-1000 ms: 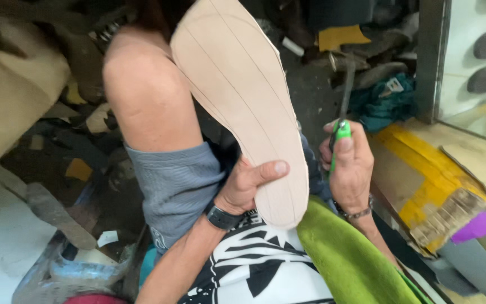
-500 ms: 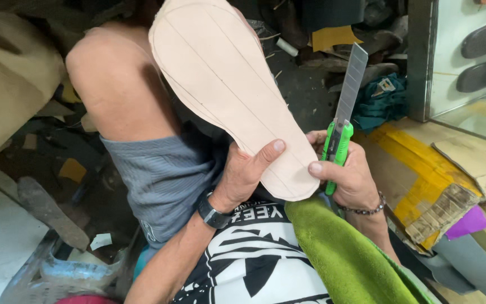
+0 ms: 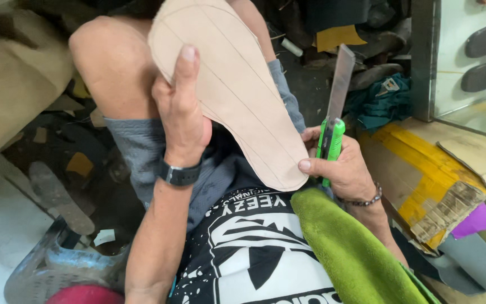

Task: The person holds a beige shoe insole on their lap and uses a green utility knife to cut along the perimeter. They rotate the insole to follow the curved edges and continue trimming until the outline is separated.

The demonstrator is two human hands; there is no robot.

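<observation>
Having shifted from the heel end up the long edge of the tan sole [image 3: 237, 95] since a moment ago, left hand [image 3: 184, 121] now gripping it there, thumb stretched along the face. Propping the sole against the bare knee [image 3: 113, 62], heel end down over the lap. Right hand [image 3: 341, 169] clenching the green knife [image 3: 331, 138], blade raised clear, thumb touching the heel edge, suggesting cutting being paused for a turn.

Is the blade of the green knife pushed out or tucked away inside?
Out. A long grey blade sticks up from the green knife handle held in the right hand, beside the tan sole.
</observation>
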